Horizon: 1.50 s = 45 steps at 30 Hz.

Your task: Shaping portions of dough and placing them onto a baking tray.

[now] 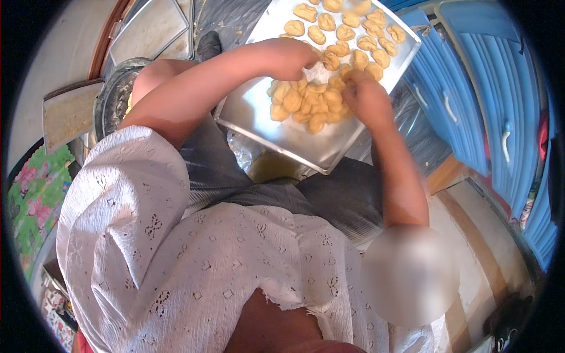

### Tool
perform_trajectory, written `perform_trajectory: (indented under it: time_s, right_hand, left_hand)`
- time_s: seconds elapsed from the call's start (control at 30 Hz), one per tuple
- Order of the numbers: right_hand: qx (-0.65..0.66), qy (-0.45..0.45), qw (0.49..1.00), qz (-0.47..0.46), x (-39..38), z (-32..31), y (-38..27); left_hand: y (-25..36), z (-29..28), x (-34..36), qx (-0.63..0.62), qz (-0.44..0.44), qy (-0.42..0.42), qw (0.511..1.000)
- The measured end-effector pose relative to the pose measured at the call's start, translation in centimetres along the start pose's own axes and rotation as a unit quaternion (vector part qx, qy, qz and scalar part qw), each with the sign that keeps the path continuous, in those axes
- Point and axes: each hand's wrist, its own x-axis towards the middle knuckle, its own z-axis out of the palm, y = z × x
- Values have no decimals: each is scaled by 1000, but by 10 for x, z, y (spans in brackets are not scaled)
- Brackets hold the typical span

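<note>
Head view: a person in a white eyelet top (176, 247) bends over a metal baking tray (276, 126).
Tray: tilted across the lap, holding pale dough pieces (309, 103), heaped near the middle and spaced out toward the far end.
Left hand (297, 59): curled down among the dough pieces; whether it grips one, I cannot tell.
Right hand (365, 97): fingers pinched on the heap's edge; grip unclear.
Step, by my judgement: spreading the heap into rows.
Next move calls for: lifting single pieces gently, without squashing them.
Surroundings: empty trays (150, 29) behind, blue cupboard doors (471, 88) opposite.
</note>
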Motion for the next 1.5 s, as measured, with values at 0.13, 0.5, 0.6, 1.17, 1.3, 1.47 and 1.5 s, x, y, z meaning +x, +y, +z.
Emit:
perform_trajectory:
  time_s: [0.13, 0.5, 0.6, 1.17, 1.3, 1.47, 1.5]
  right_hand:
    - [-63, -69, 995, -42, 1, 11, -2]
    - [90, -130, 984, -78, 19, 5, -15]
    - [171, -69, 979, -86, 33, 19, -34]
    - [488, -47, 872, -21, -14, 25, -92]
    - [496, 62, 866, -5, -26, 19, -47]
    - [272, 180, 944, 58, -12, 31, -32]
    - [191, 163, 966, 64, -10, 34, -32]
  left_hand:
    - [-7, 14, -15, -1, -99, -90, 991]
    - [-25, -11, -44, -23, -85, -86, 992]
    - [-43, -11, -44, -101, -113, -58, 987]
    - [13, -2, -98, -590, -164, 81, 787]
    - [4, -3, -105, -571, -133, 107, 803]
    - [-29, 22, -73, -101, -82, 258, 957]
    - [-30, 29, -66, -48, -68, 274, 958]
